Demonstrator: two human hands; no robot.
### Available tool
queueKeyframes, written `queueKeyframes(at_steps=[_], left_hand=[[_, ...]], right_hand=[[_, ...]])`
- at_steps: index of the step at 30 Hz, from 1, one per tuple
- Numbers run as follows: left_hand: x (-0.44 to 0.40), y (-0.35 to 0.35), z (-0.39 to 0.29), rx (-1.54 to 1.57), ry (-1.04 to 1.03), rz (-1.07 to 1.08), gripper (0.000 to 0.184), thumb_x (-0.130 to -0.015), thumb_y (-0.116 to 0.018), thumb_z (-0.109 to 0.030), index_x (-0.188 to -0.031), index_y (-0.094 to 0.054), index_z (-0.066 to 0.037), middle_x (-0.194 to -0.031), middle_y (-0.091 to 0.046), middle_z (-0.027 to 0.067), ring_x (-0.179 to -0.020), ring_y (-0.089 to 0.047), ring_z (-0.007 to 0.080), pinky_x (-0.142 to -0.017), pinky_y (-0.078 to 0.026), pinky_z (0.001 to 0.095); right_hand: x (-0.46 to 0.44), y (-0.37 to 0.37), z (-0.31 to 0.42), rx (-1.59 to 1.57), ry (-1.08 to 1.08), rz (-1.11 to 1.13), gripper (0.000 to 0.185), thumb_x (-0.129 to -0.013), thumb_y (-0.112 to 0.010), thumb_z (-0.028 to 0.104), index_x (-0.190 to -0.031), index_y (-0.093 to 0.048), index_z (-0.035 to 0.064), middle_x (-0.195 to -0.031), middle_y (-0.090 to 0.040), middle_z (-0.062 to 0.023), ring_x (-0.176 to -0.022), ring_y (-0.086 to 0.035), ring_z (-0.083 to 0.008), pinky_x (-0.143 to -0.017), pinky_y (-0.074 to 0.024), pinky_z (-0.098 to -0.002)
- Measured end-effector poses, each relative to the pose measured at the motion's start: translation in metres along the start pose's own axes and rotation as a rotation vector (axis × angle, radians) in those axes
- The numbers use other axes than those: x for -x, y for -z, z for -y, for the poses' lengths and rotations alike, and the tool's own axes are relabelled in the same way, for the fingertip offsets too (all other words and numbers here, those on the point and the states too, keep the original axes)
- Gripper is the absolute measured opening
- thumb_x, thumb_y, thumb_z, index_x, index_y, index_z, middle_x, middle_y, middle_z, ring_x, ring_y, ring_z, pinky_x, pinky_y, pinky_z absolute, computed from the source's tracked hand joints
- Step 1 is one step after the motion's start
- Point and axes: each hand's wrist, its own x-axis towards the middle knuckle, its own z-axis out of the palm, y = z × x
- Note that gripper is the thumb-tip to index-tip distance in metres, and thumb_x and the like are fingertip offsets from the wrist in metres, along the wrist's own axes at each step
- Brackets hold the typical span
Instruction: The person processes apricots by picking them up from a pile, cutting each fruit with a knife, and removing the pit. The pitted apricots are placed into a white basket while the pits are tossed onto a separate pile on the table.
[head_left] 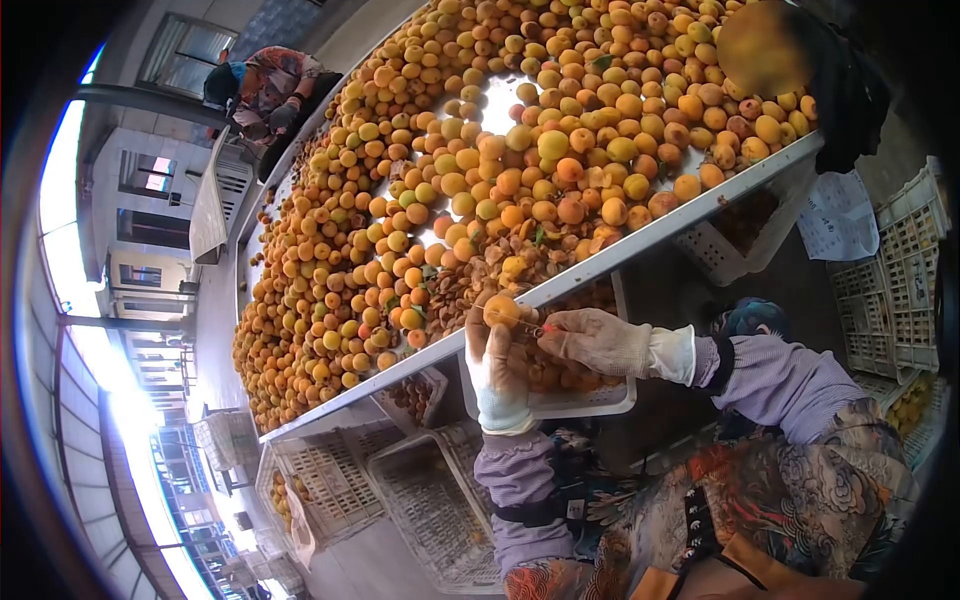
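My left hand (492, 365), in a stained whitish glove, is closed around a yellow-orange apricot (502, 310) at the table's near edge. My right hand (600, 338), in a similar glove, pinches a small thin tool (547, 328) with a bit of red showing; its exact kind is too small to tell. The tool's tip points toward the apricot, and I cannot tell whether it touches. Beneath both hands, a white plastic crate (590, 403) holds apricot pieces. Brown scraps, apparently pits and pulp (455, 295), lie on the table just beyond my left hand.
A long metal-rimmed table (670, 222) carries a wide spread of apricots. Plastic crates (430, 510) stand on the floor at lower left, with more stacked crates (890, 290) at right. Another person (265, 90) bends by the table's far side. Dark cloth (845, 90) hangs at upper right.
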Motion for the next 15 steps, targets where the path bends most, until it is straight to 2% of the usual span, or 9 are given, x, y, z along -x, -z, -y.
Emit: queueKeyframes(at_steps=[3, 6, 10, 12, 15], left_hand=[[0.001, 0.000, -0.001, 0.023, 0.004, -0.015, 0.052, -0.091, -0.057, -0.020, -0.133, -0.035, 0.003, -0.117, -0.051, 0.0148, -0.100, -0.055, 0.0238, -0.091, -0.045, 0.0363], [0.002, 0.003, -0.002, 0.015, 0.018, -0.002, 0.055, -0.091, -0.058, -0.021, -0.134, -0.034, 0.003, -0.118, -0.051, 0.0151, -0.101, -0.055, 0.0239, -0.091, -0.045, 0.0363], [0.003, 0.003, -0.004, 0.001, 0.007, 0.015, 0.056, -0.091, -0.057, -0.024, -0.134, -0.034, 0.003, -0.119, -0.051, 0.0154, -0.102, -0.055, 0.0238, -0.092, -0.045, 0.0362], [0.005, -0.002, -0.005, -0.009, -0.025, -0.071, 0.048, -0.093, -0.055, -0.024, -0.128, -0.041, 0.004, -0.114, -0.055, 0.0137, -0.103, -0.056, 0.0233, -0.093, -0.044, 0.0363], [0.004, 0.003, 0.005, -0.068, -0.060, -0.106, 0.046, -0.094, -0.052, -0.031, -0.123, -0.045, 0.004, -0.113, -0.056, 0.0136, -0.101, -0.056, 0.0220, -0.092, -0.044, 0.0355]], right_hand=[[-0.004, -0.001, -0.008, -0.012, 0.076, -0.005, 0.023, -0.095, -0.051, 0.022, -0.103, -0.057, 0.0015, -0.089, -0.058, 0.0021, -0.083, -0.050, -0.0048, -0.074, -0.0441, -0.0210], [-0.006, -0.002, -0.007, 0.002, 0.039, 0.004, 0.014, -0.094, -0.054, 0.018, -0.100, -0.055, 0.0061, -0.087, -0.056, 0.0051, -0.083, -0.051, -0.0015, -0.069, -0.0445, -0.0171], [-0.007, -0.006, -0.010, -0.032, 0.058, -0.005, 0.013, -0.094, -0.053, 0.018, -0.098, -0.055, 0.0059, -0.086, -0.056, 0.0054, -0.081, -0.050, -0.0012, -0.068, -0.0443, -0.0174], [-0.004, -0.012, -0.011, 0.025, 0.086, -0.095, 0.020, -0.096, -0.049, 0.019, -0.101, -0.057, 0.0018, -0.087, -0.058, 0.0012, -0.081, -0.050, -0.0055, -0.073, -0.0443, -0.0215], [-0.006, -0.011, -0.021, 0.124, 0.114, -0.101, 0.020, -0.096, -0.048, 0.019, -0.102, -0.056, 0.0021, -0.084, -0.056, 0.0018, -0.078, -0.049, -0.0046, -0.070, -0.0439, -0.0212]])
